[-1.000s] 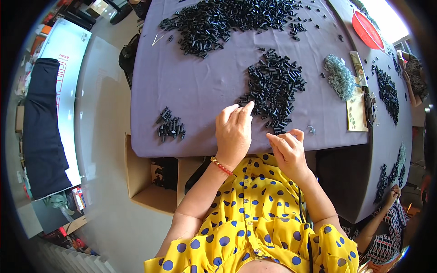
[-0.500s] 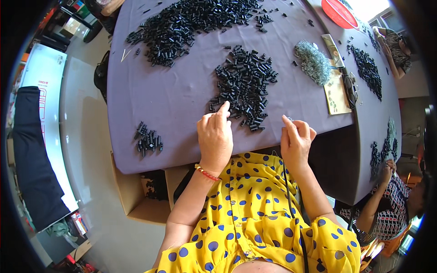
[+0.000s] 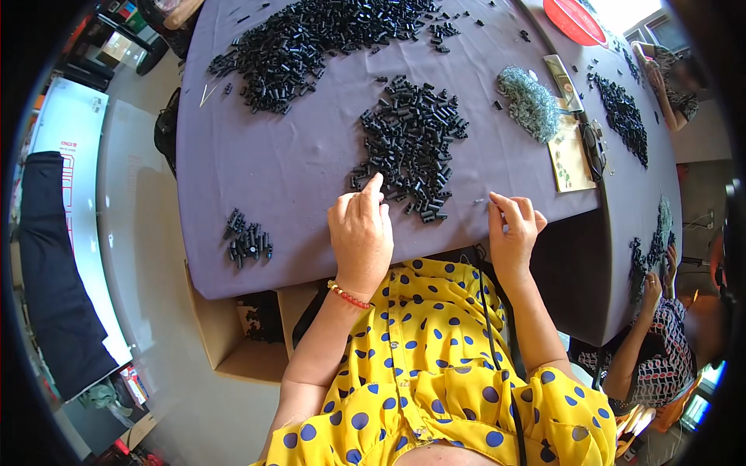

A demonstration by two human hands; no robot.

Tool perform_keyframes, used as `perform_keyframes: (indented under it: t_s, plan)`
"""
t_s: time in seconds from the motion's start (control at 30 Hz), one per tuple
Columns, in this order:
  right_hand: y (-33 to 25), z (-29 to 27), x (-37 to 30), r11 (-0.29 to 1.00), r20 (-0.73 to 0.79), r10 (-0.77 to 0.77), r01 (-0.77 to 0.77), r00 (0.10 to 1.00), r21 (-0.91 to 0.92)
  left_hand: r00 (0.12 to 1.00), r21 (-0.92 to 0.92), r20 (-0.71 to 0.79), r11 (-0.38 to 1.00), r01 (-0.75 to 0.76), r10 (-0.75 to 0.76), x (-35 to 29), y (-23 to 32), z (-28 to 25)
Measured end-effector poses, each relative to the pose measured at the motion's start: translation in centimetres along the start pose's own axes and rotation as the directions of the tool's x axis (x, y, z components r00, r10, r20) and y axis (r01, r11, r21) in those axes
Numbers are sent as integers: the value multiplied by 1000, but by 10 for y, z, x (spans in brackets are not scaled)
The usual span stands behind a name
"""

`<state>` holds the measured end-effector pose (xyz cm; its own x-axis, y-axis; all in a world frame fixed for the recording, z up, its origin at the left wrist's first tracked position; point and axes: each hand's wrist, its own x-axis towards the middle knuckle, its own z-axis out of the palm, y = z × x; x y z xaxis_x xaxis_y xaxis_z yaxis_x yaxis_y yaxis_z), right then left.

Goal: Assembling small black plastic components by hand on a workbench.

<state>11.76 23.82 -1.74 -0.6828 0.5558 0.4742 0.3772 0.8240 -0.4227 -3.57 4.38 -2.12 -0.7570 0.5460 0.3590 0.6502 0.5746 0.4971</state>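
Note:
My left hand (image 3: 360, 233), back upward, reaches the near left edge of a pile of small black cylindrical pieces (image 3: 416, 140). Its index finger stretches out at the pieces while the other fingers curl under; whatever they hold is hidden. To the right, my right hand (image 3: 513, 233) is just above the table's near edge, thumb and index finger slightly parted. A tiny pale, shiny piece (image 3: 479, 202) shows just left of those fingertips, seemingly apart from them. Farther back lies a tangled heap of fine silvery wire pieces (image 3: 528, 105), perhaps small springs.
A small cluster of black pieces (image 3: 248, 237) lies at left; a larger heap (image 3: 311, 46) spreads behind. A yellow card (image 3: 571, 159) and glasses (image 3: 595, 151) lie right, below a red basin (image 3: 575, 21). An open cardboard box (image 3: 249, 361) stands under the table. Two people sit at right.
The right thumb and index finger have parted slightly, and the tiny pale piece now shows left of the fingertips. My left hand stays at the pile's edge. The whole view has shifted slightly.

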Motion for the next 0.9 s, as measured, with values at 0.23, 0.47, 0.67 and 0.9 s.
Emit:
perform_keyframes:
  t_s: [0.23,0.47,0.67,0.9]
  plan:
    - [-12,8,6,964,60,-127,137,990,-227,1000,34,-4,999,-23,23,2,4,-2]
    - [-12,10,11,939,112,-164,190,980,-287,1000,61,-12,998,-24,24,0,4,-1]
    - [-19,1,15,992,39,-113,114,993,-45,994,-179,-112,983,-30,10,2,4,-6]
    - [-31,-1,18,949,149,24,-70,988,309,849,-894,441,-55,445,-293,-3,2,-41]
